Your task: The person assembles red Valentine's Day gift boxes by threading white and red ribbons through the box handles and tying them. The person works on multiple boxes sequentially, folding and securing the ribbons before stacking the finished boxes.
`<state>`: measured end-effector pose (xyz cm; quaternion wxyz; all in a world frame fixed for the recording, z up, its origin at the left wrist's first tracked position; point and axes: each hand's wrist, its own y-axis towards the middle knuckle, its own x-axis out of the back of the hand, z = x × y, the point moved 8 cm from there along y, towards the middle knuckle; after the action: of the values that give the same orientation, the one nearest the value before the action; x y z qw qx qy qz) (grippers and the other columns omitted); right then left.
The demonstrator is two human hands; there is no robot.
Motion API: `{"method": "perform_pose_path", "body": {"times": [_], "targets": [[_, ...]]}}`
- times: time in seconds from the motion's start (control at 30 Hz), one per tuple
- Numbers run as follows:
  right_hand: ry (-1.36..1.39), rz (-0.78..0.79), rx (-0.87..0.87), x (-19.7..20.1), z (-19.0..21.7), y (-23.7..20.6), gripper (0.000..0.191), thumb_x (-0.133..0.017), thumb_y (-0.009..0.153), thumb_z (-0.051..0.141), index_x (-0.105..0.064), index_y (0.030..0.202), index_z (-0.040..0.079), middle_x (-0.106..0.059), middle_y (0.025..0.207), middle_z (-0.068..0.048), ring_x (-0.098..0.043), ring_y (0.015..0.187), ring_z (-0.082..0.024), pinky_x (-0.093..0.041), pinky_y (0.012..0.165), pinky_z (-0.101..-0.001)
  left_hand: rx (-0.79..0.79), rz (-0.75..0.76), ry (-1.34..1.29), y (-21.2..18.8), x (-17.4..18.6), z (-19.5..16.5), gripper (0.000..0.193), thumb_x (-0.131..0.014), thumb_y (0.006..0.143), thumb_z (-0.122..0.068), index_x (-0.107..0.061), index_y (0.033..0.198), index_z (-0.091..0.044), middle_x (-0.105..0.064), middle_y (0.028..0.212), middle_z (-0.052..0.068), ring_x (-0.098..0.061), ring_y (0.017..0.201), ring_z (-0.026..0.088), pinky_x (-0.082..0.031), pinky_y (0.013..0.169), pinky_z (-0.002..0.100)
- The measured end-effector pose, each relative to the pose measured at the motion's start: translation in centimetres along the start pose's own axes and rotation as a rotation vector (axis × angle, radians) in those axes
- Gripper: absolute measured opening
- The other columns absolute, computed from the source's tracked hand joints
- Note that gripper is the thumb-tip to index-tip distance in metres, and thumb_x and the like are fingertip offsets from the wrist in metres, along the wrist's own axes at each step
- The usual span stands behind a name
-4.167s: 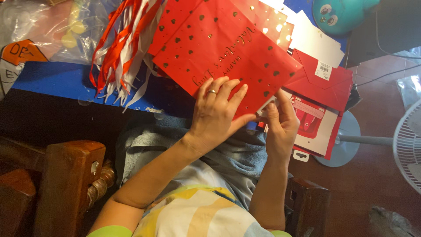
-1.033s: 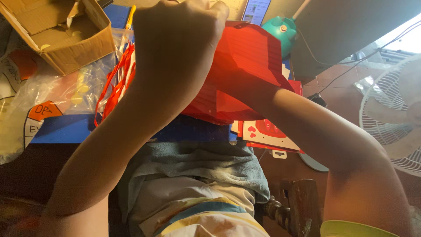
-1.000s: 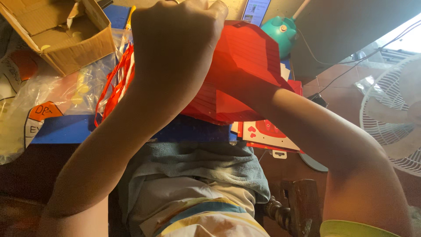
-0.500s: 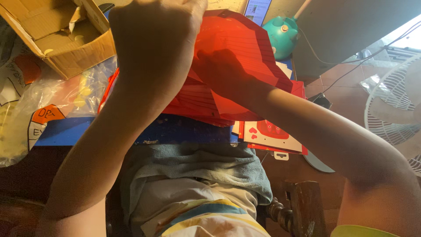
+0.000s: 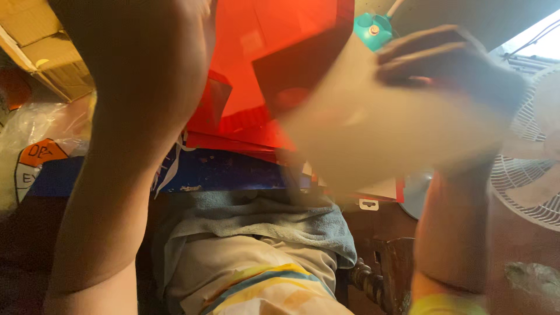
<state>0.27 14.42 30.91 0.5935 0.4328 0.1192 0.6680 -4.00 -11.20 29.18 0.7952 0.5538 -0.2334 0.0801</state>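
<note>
Left hand [image 5: 146,64] raised close to camera, grip hidden — cannot tell, red paper [image 5: 274,70] lifted above blue table [image 5: 233,169] between both hands, right hand [image 5: 455,76] blurred, fingers curled — hold unclear, cardboard box [image 5: 41,58], white fan [image 5: 525,169], teal toy [image 5: 370,29]

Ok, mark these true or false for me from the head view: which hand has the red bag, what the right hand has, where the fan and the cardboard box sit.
1. The left hand is raised against the red paper bag. True.
2. The right hand has a blue cloth in its grip. False: it holds a pale sheet, blurred with motion.
3. A white fan stands at the right edge. True.
4. The cardboard box sits at the lower right. False: it is at the upper left.
5. A teal round object shows above the red bag's right side. True.
</note>
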Motion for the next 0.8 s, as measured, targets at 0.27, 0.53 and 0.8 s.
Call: {"method": "perform_pose_path", "body": {"times": [0.27,0.53,0.8], "targets": [[1.352,-0.880,-0.590,-0.1,-22.3,-11.7,0.021,-0.063,0.102,0.007,-0.062,0.122,0.000,-0.071,0.110,-0.015,-0.074,0.096,-0.022,-0.065,0.082,-0.0300,-0.058,0.075,-0.380,-5.6,1.2,-6.1,0.023,-0.071,0.100,-0.016,-0.077,0.122,-0.012,-0.068,0.120,0.001,-0.063,0.096,0.016,-0.049,0.074,0.032],[1.482,-1.042,-0.903,-6.0,-30.6,-15.2,0.017,-0.064,0.095,-0.001,-0.062,0.111,-0.007,-0.071,0.115,-0.018,-0.071,0.116,-0.031,-0.060,0.089,-0.0339,-0.045,0.199,-0.520,-11.8,-0.2,-11.3,0.032,-0.074,0.088,-0.018,-0.077,0.119,-0.013,-0.069,0.117,0.002,-0.062,0.097,0.019,-0.053,0.082,0.034],[1.259,-0.581,-0.872,-7.6,-27.6,-11.5,0.037,-0.066,0.100,0.011,-0.055,0.134,-0.003,-0.066,0.118,-0.013,-0.069,0.098,-0.020,-0.060,0.088,-0.0352,0.100,0.183,-0.814,-11.6,-2.5,-8.6,0.052,-0.075,0.092,-0.050,-0.067,0.127,-0.013,-0.067,0.120,0.006,-0.063,0.108,0.026,-0.045,0.099,0.044]]}}
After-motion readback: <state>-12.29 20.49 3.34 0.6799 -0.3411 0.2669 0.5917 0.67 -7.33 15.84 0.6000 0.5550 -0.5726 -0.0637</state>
